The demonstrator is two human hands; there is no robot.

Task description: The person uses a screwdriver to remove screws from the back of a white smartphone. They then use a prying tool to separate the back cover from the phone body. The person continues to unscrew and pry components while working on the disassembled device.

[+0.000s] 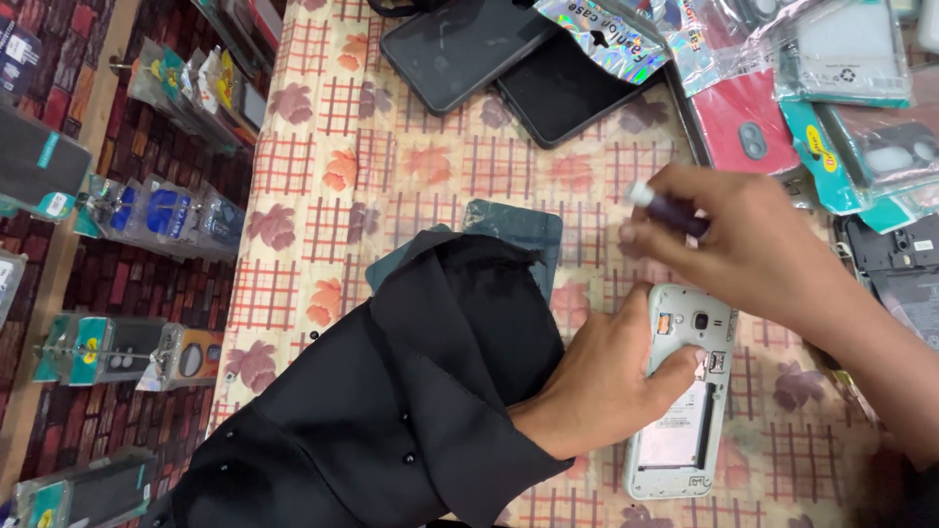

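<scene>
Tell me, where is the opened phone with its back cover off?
In the head view the opened phone lies lower right on the flowered tablecloth, pinned under the left hand, just below the right hand.
</scene>
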